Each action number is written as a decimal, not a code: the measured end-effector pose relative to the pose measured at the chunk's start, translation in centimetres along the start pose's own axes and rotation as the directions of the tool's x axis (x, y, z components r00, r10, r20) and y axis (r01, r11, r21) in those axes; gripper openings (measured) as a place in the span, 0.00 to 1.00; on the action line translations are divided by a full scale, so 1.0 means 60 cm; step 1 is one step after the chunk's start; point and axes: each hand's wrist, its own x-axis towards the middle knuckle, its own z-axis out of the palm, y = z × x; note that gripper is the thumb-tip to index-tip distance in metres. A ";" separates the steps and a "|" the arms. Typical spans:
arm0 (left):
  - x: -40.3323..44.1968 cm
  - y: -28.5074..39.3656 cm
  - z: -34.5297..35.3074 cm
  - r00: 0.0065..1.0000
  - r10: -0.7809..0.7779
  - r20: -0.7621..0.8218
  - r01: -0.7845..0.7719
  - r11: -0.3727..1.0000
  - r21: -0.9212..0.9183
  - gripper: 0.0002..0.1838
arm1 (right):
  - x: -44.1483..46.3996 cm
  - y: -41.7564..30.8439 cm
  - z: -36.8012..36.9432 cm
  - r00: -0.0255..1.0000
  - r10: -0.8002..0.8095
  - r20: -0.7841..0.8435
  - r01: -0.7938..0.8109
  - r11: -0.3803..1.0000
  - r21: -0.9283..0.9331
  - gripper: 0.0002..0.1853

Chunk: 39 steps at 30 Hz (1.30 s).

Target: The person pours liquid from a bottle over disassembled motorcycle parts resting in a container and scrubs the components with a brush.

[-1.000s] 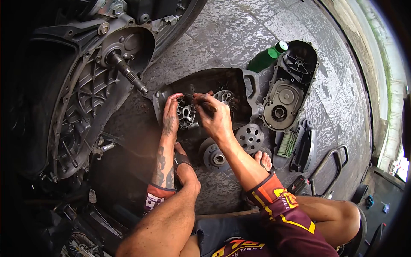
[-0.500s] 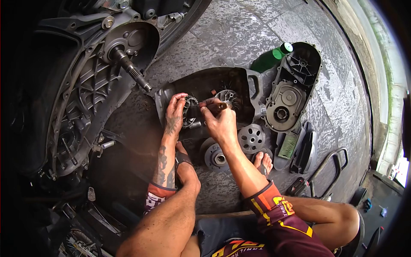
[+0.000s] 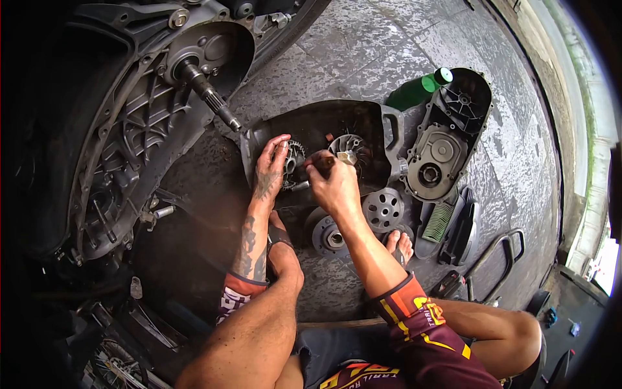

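Note:
My left hand (image 3: 269,170) is wrapped around the edge of a toothed metal gear wheel (image 3: 295,159), holding it upright over a black plastic tub (image 3: 259,134). Close to the wheel's other side, my right hand (image 3: 334,187) is closed on what looks like a paintbrush (image 3: 346,157). Its brown handle shows between the fingers, while its far end is hard to make out. Behind the right hand, a finned fan wheel (image 3: 350,144) lies in the tub. A small metal cylinder (image 3: 300,186) sits below the gear wheel, between my hands.
An engine case with a splined shaft (image 3: 212,98) stands at left. On the right lie a green bottle (image 3: 414,92), a long cover (image 3: 447,139) and a green-ribbed filter (image 3: 437,222). A holed clutch bell (image 3: 383,209) and a round pulley (image 3: 330,238) lie near my feet.
The view has shifted slightly, so the surroundings sit a little further right. My right hand has turned the brush slightly; my left hand still holds the gear wheel.

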 end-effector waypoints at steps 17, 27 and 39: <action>-0.007 0.092 0.004 0.960 0.074 0.269 -0.225 0.774 0.592 0.17 | 0.056 0.041 -0.019 0.998 -0.040 0.049 0.047 0.989 -0.142 0.09; 0.006 0.070 -0.013 0.968 0.249 0.022 -0.231 0.856 0.462 0.21 | 0.043 0.002 -0.025 0.999 -0.047 -0.002 0.046 0.987 -0.154 0.10; -0.002 0.041 -0.002 0.974 0.224 -0.037 -0.177 0.852 0.492 0.14 | 0.029 0.008 0.005 0.992 -0.079 -0.095 0.087 0.993 0.084 0.07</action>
